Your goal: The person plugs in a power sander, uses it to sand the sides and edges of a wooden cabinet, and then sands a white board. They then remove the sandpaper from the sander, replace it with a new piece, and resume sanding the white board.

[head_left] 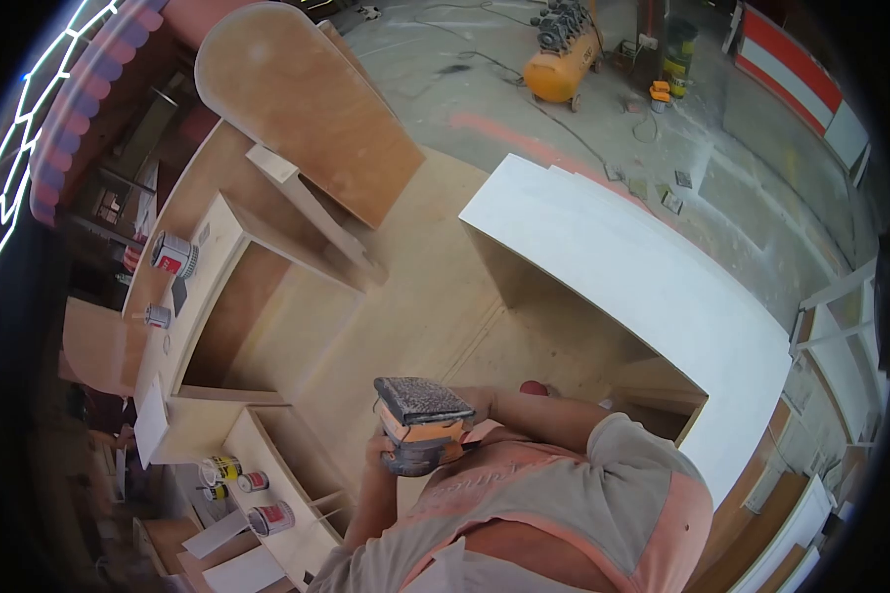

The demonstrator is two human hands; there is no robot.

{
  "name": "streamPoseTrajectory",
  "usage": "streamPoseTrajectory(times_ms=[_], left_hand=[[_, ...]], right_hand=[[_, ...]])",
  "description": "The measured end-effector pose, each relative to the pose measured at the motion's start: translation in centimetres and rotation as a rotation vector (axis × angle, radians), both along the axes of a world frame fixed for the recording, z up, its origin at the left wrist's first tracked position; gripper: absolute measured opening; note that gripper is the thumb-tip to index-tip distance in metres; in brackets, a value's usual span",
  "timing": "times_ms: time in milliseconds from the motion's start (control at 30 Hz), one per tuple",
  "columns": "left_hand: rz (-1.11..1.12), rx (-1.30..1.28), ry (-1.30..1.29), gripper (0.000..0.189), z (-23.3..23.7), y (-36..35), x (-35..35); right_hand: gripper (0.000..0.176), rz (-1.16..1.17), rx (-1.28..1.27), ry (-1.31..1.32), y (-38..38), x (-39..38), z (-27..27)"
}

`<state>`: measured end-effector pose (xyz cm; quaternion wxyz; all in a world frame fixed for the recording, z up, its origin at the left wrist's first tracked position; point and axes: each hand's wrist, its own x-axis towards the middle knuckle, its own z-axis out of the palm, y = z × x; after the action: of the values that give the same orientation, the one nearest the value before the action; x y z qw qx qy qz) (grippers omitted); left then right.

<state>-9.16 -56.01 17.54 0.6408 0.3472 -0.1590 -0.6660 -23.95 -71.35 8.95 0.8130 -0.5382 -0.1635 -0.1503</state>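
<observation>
An orange and black power sander (423,427) is held up in front of my chest, its grey, speckled sanding pad (421,399) turned upward. My left hand (378,452) is wrapped round the sander's body on the left side. From the right, my right hand (479,399) reaches to the pad's edge and closes on the sander, its fingers mostly hidden behind the tool. Just right of my hands is a white-topped curved counter (623,262) with an open underside. A plywood floor panel (435,267) lies beneath.
A wooden cabinet (208,267) on the left carries a large paint can (175,255) and a smaller can (157,315). Several more cans (270,518) stand at lower left. A rounded wooden panel (297,99) leans behind. An orange air compressor (556,74) and hoses are on the far floor.
</observation>
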Motion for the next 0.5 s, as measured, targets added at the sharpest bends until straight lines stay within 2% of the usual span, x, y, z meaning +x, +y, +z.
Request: streamPoseTrajectory(times_ms=[67, 100, 133, 167, 200, 267, 300, 333, 367, 400, 433, 467, 500], left_hand=[[0.023, 0.224, -0.422, 0.074, 2.8, 0.2, 0.9], [0.026, 0.217, -0.414, 0.074, 3.4, 0.6, 1.1], [0.198, 0.220, -0.588, 0.070, 3.9, 0.9, 1.3], [0.374, 0.225, -0.758, 0.066, 4.4, 1.1, 1.0], [0.383, 0.223, -0.746, 0.066, 4.7, 0.7, 0.3], [0.444, -0.176, -1.374, 0.051, 5.3, -0.7, -1.6], [0.464, -0.061, -1.188, 0.045, 3.8, -0.9, -1.3], [0.463, -0.065, -1.186, 0.045, 2.5, -1.0, -0.8], [0.534, -0.064, -1.027, 0.046, 1.3, -1.0, -0.2], [0.603, -0.063, -0.861, 0.048, 0.1, -1.1, 0.2], [0.679, -0.053, -0.661, 0.054, -1.2, -1.0, 0.2], [0.684, -0.058, -0.649, 0.054, -1.3, -1.0, 0.1], [0.679, -0.046, -0.603, 0.053, -1.5, -1.0, 0.0]], right_hand=[[0.077, -0.049, 0.019, -0.038, 0.5, -0.3, 3.1], [0.072, -0.055, 0.147, 0.003, 0.4, -0.2, 5.2], [0.068, -0.062, 0.274, 0.046, 0.3, 0.0, 7.1], [0.068, -0.057, 0.264, 0.058, 0.3, 0.3, 8.8], [0.063, -0.129, 0.328, 0.075, 0.5, 0.7, 10.4], [0.059, -0.201, 0.395, 0.102, 1.6, 1.9, 11.2], [0.057, -0.246, 0.402, 0.222, 2.2, 2.5, 11.2], [0.056, -0.294, 0.407, 0.337, 2.6, 2.9, 11.2], [0.060, -0.320, 0.360, 0.473, 2.5, 2.5, 13.2], [0.060, -0.327, 0.351, 0.474, 2.6, 2.7, 12.9], [0.062, -0.480, 0.127, 0.446, 3.1, 2.8, 12.2], [0.064, -0.623, -0.100, 0.412, 3.3, 2.8, 12.3], [0.064, -0.624, -0.111, 0.417, 3.1, 2.5, 12.4]])
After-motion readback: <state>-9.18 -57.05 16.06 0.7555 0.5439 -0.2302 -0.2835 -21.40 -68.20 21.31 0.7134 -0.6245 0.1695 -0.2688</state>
